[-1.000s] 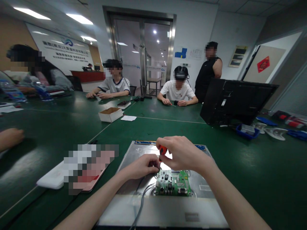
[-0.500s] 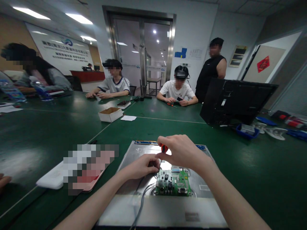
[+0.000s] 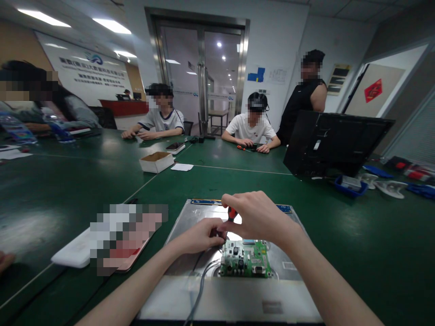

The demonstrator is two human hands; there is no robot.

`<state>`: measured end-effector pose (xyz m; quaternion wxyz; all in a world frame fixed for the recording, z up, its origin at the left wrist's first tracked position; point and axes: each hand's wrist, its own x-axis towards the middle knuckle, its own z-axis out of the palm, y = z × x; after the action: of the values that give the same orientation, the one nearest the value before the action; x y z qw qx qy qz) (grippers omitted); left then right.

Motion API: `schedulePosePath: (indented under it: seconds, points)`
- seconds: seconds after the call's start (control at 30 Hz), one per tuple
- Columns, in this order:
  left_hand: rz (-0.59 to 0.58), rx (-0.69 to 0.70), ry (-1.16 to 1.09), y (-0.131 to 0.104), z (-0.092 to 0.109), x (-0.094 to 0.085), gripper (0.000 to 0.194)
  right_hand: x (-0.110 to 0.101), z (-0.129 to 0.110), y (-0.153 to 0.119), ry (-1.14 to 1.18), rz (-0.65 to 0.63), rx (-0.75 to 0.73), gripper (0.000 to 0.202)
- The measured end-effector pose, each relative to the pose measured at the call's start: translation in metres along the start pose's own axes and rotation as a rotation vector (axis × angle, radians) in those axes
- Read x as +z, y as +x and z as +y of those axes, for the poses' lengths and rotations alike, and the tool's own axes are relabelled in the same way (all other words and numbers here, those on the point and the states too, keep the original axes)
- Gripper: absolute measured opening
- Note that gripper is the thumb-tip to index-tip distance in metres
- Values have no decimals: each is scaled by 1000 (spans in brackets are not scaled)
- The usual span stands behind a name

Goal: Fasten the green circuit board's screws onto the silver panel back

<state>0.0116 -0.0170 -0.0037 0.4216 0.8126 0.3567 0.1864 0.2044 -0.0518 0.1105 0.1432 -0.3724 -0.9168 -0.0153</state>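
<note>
My right hand (image 3: 258, 215) is closed around the red-and-black handle of a screwdriver (image 3: 232, 213), held upright over the upper left corner of a green circuit board (image 3: 245, 260). Beside the tool's lower end, my left hand (image 3: 206, 236) has its fingers curled and pressed together at that corner; what they pinch is hidden. The board lies on the silver metal back of a flat display panel (image 3: 181, 222). A grey cable (image 3: 201, 290) runs from the board's left side toward me. My fingers cover the screwdriver's tip.
To the left lie a white case (image 3: 73, 251) and a pink phone-like object (image 3: 131, 260), partly blurred out. Farther off stand an open white box (image 3: 158, 165) and a black monitor housing (image 3: 340, 140). A blue tray (image 3: 350, 192) sits at right. Several people are around the table.
My right hand and the screwdriver have shifted very slightly, fingers now lower by my left hand. Across the table, one person's hands have lowered to the tabletop; the standing person has shifted right.
</note>
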Motion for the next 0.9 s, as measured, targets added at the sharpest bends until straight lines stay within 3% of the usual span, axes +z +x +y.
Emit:
schedulePosePath:
  seconds: [0.1,0.27,0.4,0.67,0.9]
  points:
    - [-4,10,8,0,2,1,13,3,1,2,-42,14,-3,22]
    - [16,-47,4,0,-1,2,10,2,-1,2,-31,2,1,5]
    - [17,-23,1,1,-3,2,11,-1,-4,-1,45,-1,-13,18]
    - [-3,-29,10,1,-3,1,11,1,-4,-1,-9,-6,13,9]
    - [10,1,31,0,0,0,12,-3,-4,-3,77,-40,-39,24]
